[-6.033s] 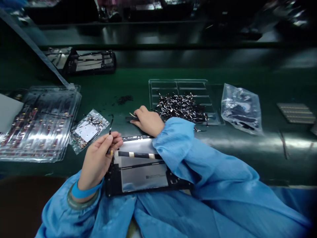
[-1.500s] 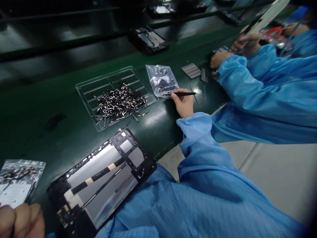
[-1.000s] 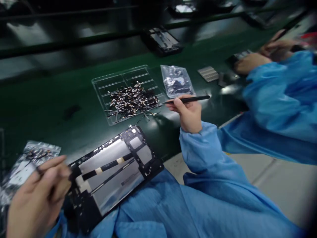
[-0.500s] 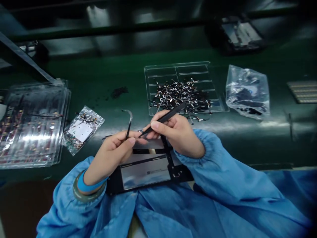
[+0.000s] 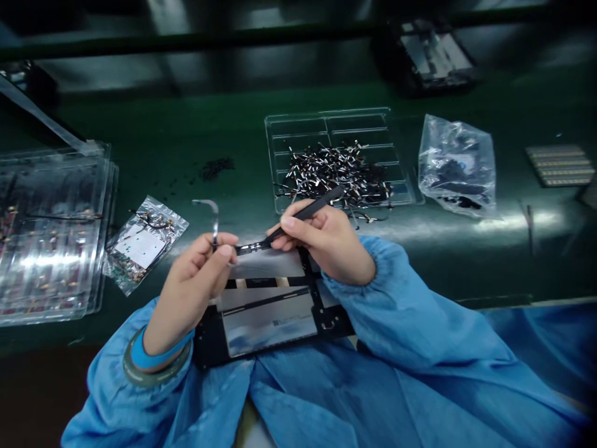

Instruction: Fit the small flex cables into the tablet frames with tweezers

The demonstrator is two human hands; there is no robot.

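Your bench (image 5: 196, 143) is a dark green shiny mat. At 12 o'clock sits a clear divided tray (image 5: 326, 124) with a heap of little black and silver parts (image 5: 336, 177) in it. Around 2 o'clock there's a crumpled clear bag (image 5: 457, 165), and past it at 3 o'clock a small ribbed grey pad (image 5: 559, 165). At 9 o'clock you've got a stack of clear plastic trays (image 5: 51, 230), with a small bag of bits (image 5: 144, 242) just beside it. A patch of dark crumbs (image 5: 215, 167) lies at 11. The opened tablet (image 5: 270, 311) rests at 6 o'clock on the near edge.
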